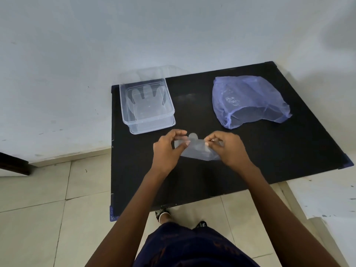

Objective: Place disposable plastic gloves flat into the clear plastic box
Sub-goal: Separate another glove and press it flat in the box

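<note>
The black bench (250, 151) fills the middle of the view, set against a pale wall. On its far right lies a crumpled blue plastic bag (248, 101), its mouth open toward the near side. At the far left corner stands the clear plastic box (147, 124), lidless, with one glove already lying flat inside it (146, 101), fingers pointing far.

Just near of the box, at the bench's middle, both hands hold a second disposable glove (196, 149) slightly above the surface. The left hand (167, 149) pinches its left edge between thumb and fingertips; the right hand (229, 149) pinches the right edge the same way, stretching the film between them. The glove is thin, translucent and wrinkled, with one rounded finger tip poking up toward the far side.

The box lies far and left of the glove, nearer the left hand, its long axis running near to far, so the glove probably needs carrying far-left with its fingers kept pointing far.
</note>
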